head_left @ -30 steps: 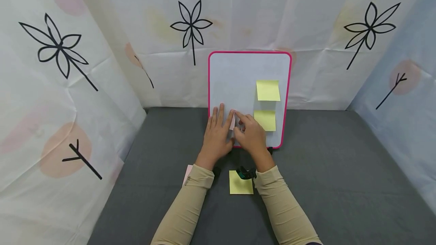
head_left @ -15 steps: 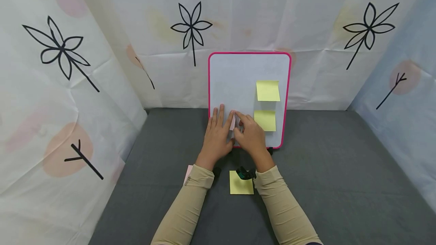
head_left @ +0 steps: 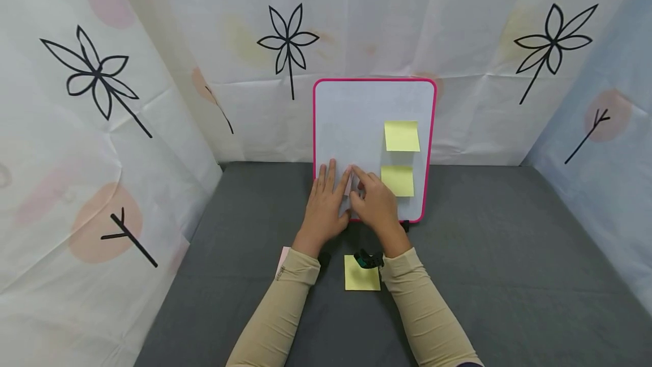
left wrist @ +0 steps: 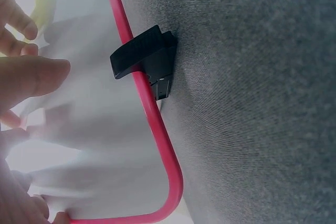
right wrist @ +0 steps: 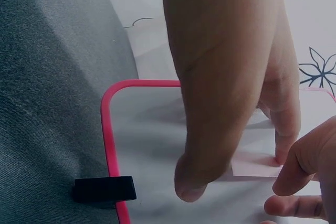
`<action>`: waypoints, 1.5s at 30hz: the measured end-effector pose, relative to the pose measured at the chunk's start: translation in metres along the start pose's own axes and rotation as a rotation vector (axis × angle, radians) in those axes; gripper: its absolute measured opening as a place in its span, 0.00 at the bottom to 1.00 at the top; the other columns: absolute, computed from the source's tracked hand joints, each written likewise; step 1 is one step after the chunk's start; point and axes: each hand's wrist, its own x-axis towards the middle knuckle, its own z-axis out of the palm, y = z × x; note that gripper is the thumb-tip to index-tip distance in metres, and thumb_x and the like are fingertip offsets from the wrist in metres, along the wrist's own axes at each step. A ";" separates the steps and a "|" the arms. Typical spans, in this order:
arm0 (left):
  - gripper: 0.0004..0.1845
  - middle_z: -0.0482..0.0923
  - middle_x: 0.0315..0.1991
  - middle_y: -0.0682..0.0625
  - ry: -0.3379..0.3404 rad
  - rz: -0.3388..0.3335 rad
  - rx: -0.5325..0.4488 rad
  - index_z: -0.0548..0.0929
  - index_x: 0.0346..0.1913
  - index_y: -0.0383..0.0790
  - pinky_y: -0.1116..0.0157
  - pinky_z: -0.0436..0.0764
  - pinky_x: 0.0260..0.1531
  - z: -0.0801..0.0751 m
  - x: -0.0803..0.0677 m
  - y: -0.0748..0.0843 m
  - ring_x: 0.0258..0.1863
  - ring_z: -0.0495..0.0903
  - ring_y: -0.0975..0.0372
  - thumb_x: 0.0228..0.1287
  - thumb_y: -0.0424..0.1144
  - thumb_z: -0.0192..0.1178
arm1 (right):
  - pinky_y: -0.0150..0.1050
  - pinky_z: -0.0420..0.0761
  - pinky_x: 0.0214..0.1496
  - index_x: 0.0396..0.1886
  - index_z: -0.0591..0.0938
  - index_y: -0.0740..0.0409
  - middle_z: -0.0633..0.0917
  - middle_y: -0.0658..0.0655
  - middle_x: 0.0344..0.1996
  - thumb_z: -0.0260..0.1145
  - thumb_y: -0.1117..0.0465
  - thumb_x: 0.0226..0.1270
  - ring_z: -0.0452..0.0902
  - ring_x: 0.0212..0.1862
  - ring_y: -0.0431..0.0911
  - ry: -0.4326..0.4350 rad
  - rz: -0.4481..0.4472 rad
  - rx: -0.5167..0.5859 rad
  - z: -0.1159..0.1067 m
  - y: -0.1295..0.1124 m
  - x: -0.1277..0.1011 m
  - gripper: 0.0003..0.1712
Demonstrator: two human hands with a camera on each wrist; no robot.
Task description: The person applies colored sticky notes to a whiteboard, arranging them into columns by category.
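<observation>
The pink note (head_left: 348,183) is pressed against the board (head_left: 351,123) between both hands: flat left hand (head_left: 326,200) just left, right hand (head_left: 374,203) pinching its right edge.

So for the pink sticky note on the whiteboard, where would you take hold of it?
Probably at the free edge of the pink sticky note, lifted off the whiteboard between both hands. Pinch that raised edge from the front with fingertips; the rest lies flat on the board, under the left hand and right hand.
</observation>
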 end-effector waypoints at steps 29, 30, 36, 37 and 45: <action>0.49 0.30 0.87 0.33 -0.003 -0.013 0.022 0.58 0.86 0.49 0.37 0.55 0.81 -0.002 0.013 -0.003 0.87 0.33 0.38 0.67 0.45 0.72 | 0.41 0.71 0.26 0.72 0.81 0.53 0.85 0.57 0.37 0.65 0.61 0.67 0.73 0.27 0.47 0.008 -0.004 0.016 -0.002 0.001 -0.001 0.32; 0.49 0.30 0.87 0.33 -0.004 -0.014 0.018 0.58 0.86 0.49 0.36 0.55 0.81 -0.002 0.013 -0.004 0.87 0.33 0.38 0.67 0.44 0.72 | 0.41 0.72 0.26 0.72 0.82 0.54 0.85 0.58 0.37 0.65 0.61 0.67 0.73 0.27 0.47 0.011 -0.003 0.016 -0.002 0.001 -0.001 0.31; 0.49 0.30 0.87 0.33 -0.006 -0.010 0.000 0.58 0.86 0.49 0.36 0.56 0.80 0.000 0.011 -0.005 0.87 0.32 0.38 0.66 0.43 0.72 | 0.42 0.73 0.27 0.71 0.82 0.54 0.85 0.58 0.37 0.65 0.62 0.67 0.74 0.28 0.48 0.013 0.001 0.012 -0.002 0.003 0.000 0.31; 0.49 0.30 0.87 0.33 -0.008 -0.012 -0.002 0.58 0.86 0.49 0.36 0.56 0.80 0.000 0.011 -0.005 0.87 0.31 0.39 0.67 0.43 0.72 | 0.41 0.73 0.27 0.71 0.82 0.54 0.85 0.58 0.37 0.65 0.62 0.67 0.74 0.28 0.48 0.012 0.000 0.013 -0.001 0.003 0.000 0.31; 0.49 0.29 0.87 0.33 -0.014 -0.018 -0.009 0.58 0.86 0.51 0.36 0.55 0.80 -0.001 0.011 -0.004 0.87 0.31 0.39 0.66 0.43 0.73 | 0.40 0.71 0.26 0.71 0.82 0.53 0.85 0.57 0.37 0.66 0.61 0.67 0.73 0.27 0.47 0.025 -0.013 0.015 -0.002 0.003 -0.001 0.31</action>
